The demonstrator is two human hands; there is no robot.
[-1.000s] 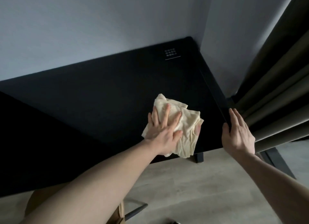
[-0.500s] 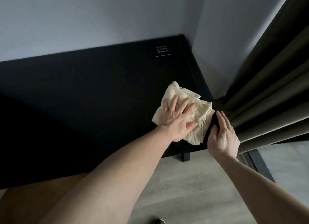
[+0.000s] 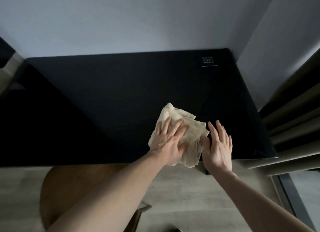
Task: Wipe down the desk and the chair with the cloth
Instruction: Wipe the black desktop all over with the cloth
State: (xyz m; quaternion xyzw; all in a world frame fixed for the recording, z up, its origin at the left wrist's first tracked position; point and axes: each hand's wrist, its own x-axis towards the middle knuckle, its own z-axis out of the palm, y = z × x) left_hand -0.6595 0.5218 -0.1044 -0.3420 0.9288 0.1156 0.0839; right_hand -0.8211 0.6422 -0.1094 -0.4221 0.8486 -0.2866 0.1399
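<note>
left fingers flat on cloth — right fingers straight

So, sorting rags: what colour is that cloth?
Pale cream cloth, plain, no pattern; head view.

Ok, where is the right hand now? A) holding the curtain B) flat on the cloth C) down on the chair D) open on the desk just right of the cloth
D: the right hand lies open on the desk beside the cloth, which the left hand presses flat.
</note>
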